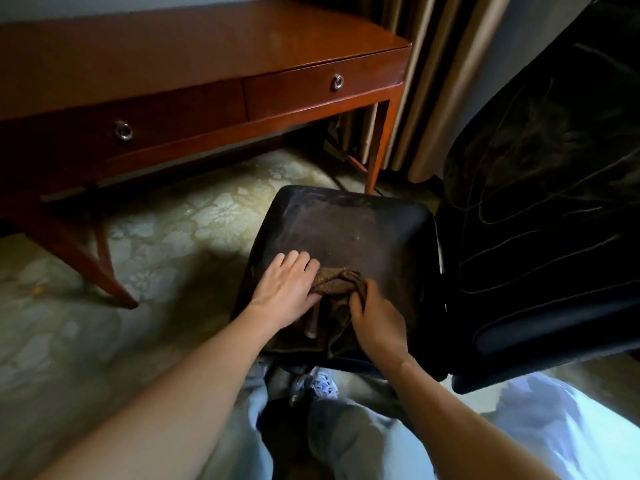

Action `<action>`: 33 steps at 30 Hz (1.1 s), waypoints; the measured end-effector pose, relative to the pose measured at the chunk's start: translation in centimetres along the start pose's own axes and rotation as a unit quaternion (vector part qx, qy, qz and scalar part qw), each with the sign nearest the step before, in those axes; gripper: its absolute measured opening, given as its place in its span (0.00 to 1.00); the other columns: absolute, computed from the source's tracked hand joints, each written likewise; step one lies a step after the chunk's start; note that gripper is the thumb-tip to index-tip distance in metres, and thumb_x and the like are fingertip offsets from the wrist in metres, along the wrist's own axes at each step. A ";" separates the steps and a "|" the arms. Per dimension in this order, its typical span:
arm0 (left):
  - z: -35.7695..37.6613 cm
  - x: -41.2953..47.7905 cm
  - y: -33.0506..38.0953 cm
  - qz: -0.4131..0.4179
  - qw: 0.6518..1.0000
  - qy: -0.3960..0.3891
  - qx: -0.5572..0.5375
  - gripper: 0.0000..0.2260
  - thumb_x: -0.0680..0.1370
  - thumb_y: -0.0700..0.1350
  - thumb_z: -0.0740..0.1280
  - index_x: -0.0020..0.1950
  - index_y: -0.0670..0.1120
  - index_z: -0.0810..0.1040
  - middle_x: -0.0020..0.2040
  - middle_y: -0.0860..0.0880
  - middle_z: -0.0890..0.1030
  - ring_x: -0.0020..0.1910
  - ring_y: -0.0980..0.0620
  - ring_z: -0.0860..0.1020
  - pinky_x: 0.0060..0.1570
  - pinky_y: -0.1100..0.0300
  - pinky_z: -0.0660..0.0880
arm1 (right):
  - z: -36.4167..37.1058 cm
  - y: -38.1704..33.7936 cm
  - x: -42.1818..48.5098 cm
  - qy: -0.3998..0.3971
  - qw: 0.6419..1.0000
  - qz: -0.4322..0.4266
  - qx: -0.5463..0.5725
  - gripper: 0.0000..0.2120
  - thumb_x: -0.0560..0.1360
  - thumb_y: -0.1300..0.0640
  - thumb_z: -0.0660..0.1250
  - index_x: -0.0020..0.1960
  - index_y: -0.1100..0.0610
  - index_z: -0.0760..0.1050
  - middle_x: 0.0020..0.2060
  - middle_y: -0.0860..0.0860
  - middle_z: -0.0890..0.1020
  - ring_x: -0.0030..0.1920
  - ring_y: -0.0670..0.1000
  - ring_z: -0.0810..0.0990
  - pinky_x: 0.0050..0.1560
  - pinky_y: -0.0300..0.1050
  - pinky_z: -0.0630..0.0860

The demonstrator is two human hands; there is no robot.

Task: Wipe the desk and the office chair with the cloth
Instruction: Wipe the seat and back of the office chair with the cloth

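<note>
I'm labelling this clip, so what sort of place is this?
Likely a hotel room or home office: a wooden desk with two drawers, a black office chair, beige curtains and patterned carpet.

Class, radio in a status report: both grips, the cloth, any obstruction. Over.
Left grip flat on chair seat beside cloth. Right grip holds cloth bunched on seat. Nothing blocking the seat.

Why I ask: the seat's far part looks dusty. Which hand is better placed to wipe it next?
Right. The right hand grips the bunched brown cloth on the chair seat and can likely push it forward; the left hand lies flat beside the cloth, holding nothing.
</note>
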State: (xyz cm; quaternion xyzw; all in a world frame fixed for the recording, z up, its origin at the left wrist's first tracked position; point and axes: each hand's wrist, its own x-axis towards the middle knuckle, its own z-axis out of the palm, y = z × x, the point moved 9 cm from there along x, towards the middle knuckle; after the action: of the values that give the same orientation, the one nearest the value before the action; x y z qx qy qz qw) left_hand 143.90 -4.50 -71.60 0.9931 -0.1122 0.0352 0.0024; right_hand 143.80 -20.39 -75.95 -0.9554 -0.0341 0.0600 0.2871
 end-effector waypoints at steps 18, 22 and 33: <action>-1.3 -2.5 0.8 0.007 1.000 0.006 0.011 0.23 0.81 0.44 0.65 0.74 0.43 0.64 0.64 0.45 0.66 0.64 0.44 0.66 0.60 0.49 0.72 | -1.4 -0.5 -1.1 0.074 0.992 -0.106 -0.004 0.15 0.82 0.42 0.58 0.65 0.47 0.71 0.49 0.54 0.79 0.51 0.57 0.78 0.43 0.46 0.69; -2.0 -2.1 1.0 0.006 0.999 0.030 0.017 0.22 0.81 0.44 0.66 0.73 0.43 0.65 0.62 0.46 0.67 0.63 0.45 0.67 0.61 0.50 0.71 | -2.1 -0.8 -0.3 0.071 0.991 -0.115 -0.012 0.16 0.82 0.44 0.60 0.65 0.50 0.72 0.48 0.55 0.78 0.52 0.58 0.77 0.44 0.47 0.69; -1.6 -3.0 1.3 0.003 0.999 0.039 0.019 0.22 0.81 0.47 0.66 0.73 0.43 0.66 0.63 0.45 0.69 0.63 0.45 0.68 0.62 0.51 0.70 | -1.8 -0.1 -0.6 0.065 0.990 -0.124 -0.017 0.16 0.82 0.43 0.60 0.66 0.48 0.72 0.48 0.55 0.78 0.51 0.58 0.76 0.46 0.48 0.72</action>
State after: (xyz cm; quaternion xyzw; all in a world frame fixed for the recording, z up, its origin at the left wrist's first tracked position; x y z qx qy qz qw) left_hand 140.62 -5.11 -70.21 0.9905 -0.1146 0.0756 -0.0121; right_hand 143.45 -21.35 -74.39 -0.9503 -0.1349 -0.0394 0.2777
